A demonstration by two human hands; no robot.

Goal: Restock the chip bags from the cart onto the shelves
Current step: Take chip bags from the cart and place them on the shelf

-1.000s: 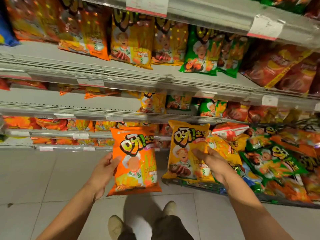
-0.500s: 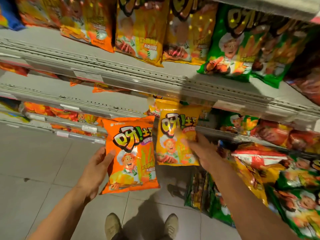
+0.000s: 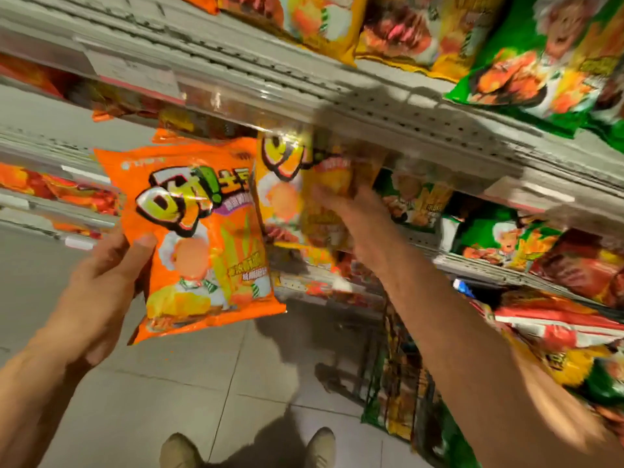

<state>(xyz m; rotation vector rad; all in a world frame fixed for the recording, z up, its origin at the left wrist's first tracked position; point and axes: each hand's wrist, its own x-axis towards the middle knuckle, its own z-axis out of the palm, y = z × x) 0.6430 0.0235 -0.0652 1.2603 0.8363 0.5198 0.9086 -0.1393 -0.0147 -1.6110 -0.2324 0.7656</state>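
My left hand point(image 3: 104, 278) grips an orange chip bag point(image 3: 199, 238) by its left edge, thumb on the front, and holds it upright in front of the shelves. My right hand point(image 3: 351, 211) holds a yellow chip bag point(image 3: 290, 197) and reaches with it under the grey upper shelf point(image 3: 337, 99), at the front of the second shelf row. The bag's top edge is partly hidden beneath that shelf lip. The cart point(image 3: 398, 383) stands at lower right, piled with green, red and yellow bags point(image 3: 557, 336). The picture is blurred by motion.
Yellow bags point(image 3: 415, 32) and green bags point(image 3: 547, 62) line the upper shelf. More green bags point(image 3: 499, 238) and red bags point(image 3: 584, 265) sit on the shelf to the right. Orange bags point(image 3: 60, 190) fill lower shelves at left. Grey tiled floor point(image 3: 169, 393) and my shoes point(image 3: 246, 449) lie below.
My right hand lifted the yellow bag out of the cart and up to the second shelf. My left hand rose with the orange bag. I have stepped closer to the shelves.
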